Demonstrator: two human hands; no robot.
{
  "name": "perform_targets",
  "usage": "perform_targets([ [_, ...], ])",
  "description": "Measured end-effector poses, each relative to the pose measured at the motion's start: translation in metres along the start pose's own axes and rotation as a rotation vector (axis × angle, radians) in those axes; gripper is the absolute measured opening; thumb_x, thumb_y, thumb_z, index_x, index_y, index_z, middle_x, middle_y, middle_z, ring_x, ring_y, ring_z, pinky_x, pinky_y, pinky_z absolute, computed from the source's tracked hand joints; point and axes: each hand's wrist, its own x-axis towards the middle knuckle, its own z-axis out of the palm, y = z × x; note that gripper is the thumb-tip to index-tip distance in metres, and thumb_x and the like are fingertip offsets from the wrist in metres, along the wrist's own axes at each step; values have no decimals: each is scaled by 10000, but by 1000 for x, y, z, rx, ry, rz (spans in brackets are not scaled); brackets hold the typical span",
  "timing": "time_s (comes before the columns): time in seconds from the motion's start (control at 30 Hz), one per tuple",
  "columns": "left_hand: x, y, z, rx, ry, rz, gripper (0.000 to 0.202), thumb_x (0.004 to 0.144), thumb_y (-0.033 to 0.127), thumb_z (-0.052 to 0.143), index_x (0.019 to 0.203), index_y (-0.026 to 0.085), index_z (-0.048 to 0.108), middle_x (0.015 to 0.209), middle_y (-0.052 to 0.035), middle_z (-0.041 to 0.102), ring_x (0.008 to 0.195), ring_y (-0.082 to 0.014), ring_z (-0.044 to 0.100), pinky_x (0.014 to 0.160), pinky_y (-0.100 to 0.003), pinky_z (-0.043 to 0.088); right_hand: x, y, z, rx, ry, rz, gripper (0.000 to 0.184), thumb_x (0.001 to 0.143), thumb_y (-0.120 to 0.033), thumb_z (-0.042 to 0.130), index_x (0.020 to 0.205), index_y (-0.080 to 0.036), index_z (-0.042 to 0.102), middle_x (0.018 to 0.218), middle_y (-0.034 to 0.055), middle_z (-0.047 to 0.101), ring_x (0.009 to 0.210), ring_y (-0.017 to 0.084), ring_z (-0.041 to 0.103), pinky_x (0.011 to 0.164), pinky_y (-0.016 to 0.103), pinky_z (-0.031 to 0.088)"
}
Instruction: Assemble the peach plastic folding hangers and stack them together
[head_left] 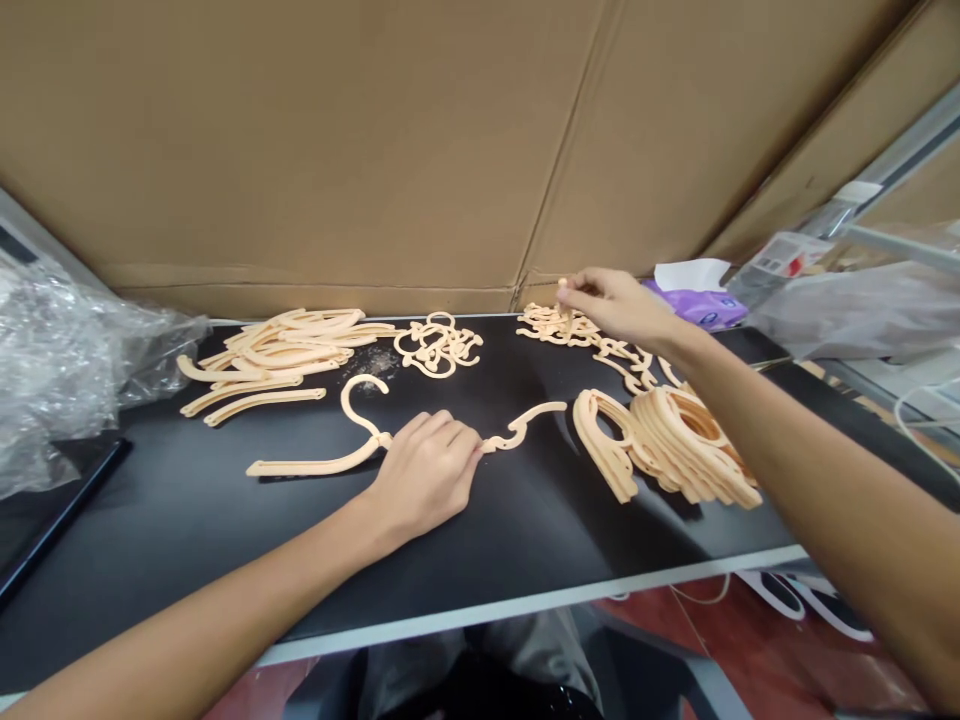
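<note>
My left hand (431, 470) is closed around the middle of a cream plastic clothes hanger (315, 465) at the middle of the black table. Left of the hand show the hanger's hook and one long arm; to the right a shorter notched piece (521, 425) sticks out, and the joint is hidden under my fingers. Farther back, my right hand (615, 303) pinches a small cream hanger part (564, 300), raised above a pile of small notched hanger pieces (555, 325). That part's full shape is partly hidden by my fingers.
Long hanger arms (292, 345) lie heaped at the back left, with loose hooks (439, 345) beside them. Folded hangers (675, 440) are stacked at the right. A purple tissue pack (697, 300), clear plastic wrap (60, 350) and a cardboard wall (337, 150) border the table.
</note>
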Motion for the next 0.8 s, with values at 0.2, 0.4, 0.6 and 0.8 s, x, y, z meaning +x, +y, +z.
perform_targets([
  [0.2,-1,2,2,3,-23,5,206,991,186,521,847,166,667,820,-46,719,780,-200,612,700,-355,414,-19,-43,26,575,156,-138,193,941,-322,536,782,-213,542,726,-4,576,631,119,505,646,262,439],
  [0.4,8,0,-15,-36,217,-8,261,938,232,555,680,201,524,658,-19,629,657,-175,532,640,-355,366,-51,-73,61,907,240,-289,159,899,-355,633,826,-223,583,685,-31,585,658,116,559,676,259,484],
  [0.6,19,-25,-36,56,542,-121,211,884,316,603,758,217,466,689,-5,556,657,-171,507,652,-325,410,-71,-79,86,1024,108,-243,226,828,-409,719,796,-197,648,699,-1,687,666,127,634,695,282,537],
  [0.8,16,-37,-28,258,428,29,324,877,387,711,1091,169,603,986,-99,715,867,-240,653,769,-359,496,-82,-81,97,1040,3,-161,259,776,-409,756,687,-189,652,684,6,680,670,136,622,665,284,503],
])
